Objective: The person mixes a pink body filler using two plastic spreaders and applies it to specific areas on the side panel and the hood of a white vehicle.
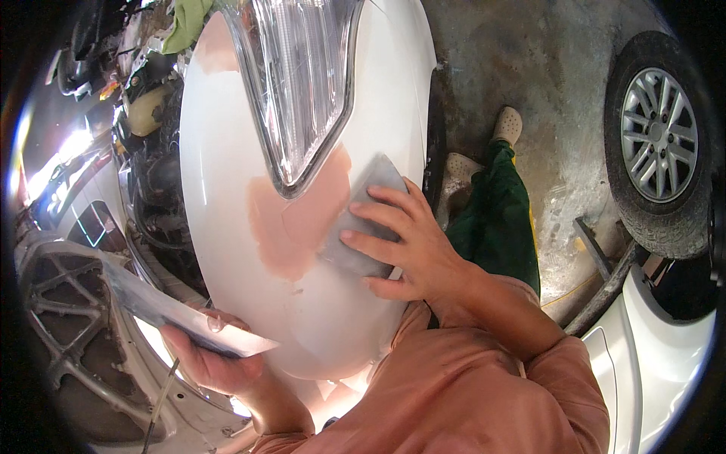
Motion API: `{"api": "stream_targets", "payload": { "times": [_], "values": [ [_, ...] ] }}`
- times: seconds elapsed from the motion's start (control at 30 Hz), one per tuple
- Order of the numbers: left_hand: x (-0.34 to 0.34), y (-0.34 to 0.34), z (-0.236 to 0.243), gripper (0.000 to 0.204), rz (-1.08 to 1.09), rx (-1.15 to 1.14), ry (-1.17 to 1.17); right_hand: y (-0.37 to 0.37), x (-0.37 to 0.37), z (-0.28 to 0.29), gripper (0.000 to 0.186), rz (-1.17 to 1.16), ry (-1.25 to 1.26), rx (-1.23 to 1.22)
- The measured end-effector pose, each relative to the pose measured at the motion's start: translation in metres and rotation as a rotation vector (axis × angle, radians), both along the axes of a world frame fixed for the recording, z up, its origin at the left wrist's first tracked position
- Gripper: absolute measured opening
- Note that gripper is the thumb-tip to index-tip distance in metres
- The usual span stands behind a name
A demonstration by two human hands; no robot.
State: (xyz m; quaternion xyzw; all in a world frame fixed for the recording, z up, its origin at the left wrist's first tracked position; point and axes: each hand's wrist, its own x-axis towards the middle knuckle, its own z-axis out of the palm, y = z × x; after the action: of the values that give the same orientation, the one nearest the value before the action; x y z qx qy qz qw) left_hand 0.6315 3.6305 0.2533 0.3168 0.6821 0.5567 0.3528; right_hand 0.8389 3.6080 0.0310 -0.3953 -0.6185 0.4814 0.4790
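Observation:
My right hand [408,246] presses a grey, flat spreader [387,172] against the white fender [302,333], its fingers spread over the sheet and the thumb at its near edge. Left of the spreader, a patch of pinkish body filler [291,223] covers the paint below the tip of the headlight [306,91]. Lower left, my left hand [210,365] grips a long, shiny metal plate [170,309] from beneath. A small pinkish smear [217,324] shows on that plate, beside my fingers.
Another pinkish patch [217,45] lies left of the headlight. The exposed engine bay [155,189] borders the fender, with a green cloth [187,24] above it. At right stand a wheel [656,136] and a white vehicle part [616,371]. A leg in green trousers [495,219] shows beyond the fender.

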Motion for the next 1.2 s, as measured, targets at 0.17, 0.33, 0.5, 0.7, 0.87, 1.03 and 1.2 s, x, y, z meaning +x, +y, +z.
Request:
{"api": "stream_targets", "payload": {
  "times": [0.17,0.33,0.5,0.7,0.87,1.03,1.2],
  "values": [
    [0.008,0.004,-0.005,0.043,-0.017,0.031,-0.066,0.002,-0.022,0.009,0.068,-0.062,-0.007,-0.001],
    [0.007,-0.001,-0.007,0.044,-0.038,-0.031,-0.03,-0.025,-0.007,0.004,0.068,0.054,-0.083,0.037],
    [0.05,-0.001,-0.01,0.055,-0.007,-0.091,0.272,-0.018,0.053,0.039,0.065,0.01,-0.067,-0.042],
    [0.091,-0.024,-0.016,0.052,-0.339,-0.033,0.419,-0.012,0.096,0.105,0.066,-0.033,-0.119,0.003],
    [0.105,-0.029,-0.012,0.044,-0.486,-0.014,0.42,-0.007,0.101,0.112,0.065,-0.046,-0.161,-0.002],
    [0.098,-0.023,-0.022,0.056,-0.394,0.1,0.559,-0.023,0.08,0.118,0.06,0.148,-0.129,-0.01],
    [0.075,0.053,0.009,0.05,-0.003,0.141,0.215,-0.025,0.053,0.097,0.057,0.052,-0.152,-0.12]
  ]
}}
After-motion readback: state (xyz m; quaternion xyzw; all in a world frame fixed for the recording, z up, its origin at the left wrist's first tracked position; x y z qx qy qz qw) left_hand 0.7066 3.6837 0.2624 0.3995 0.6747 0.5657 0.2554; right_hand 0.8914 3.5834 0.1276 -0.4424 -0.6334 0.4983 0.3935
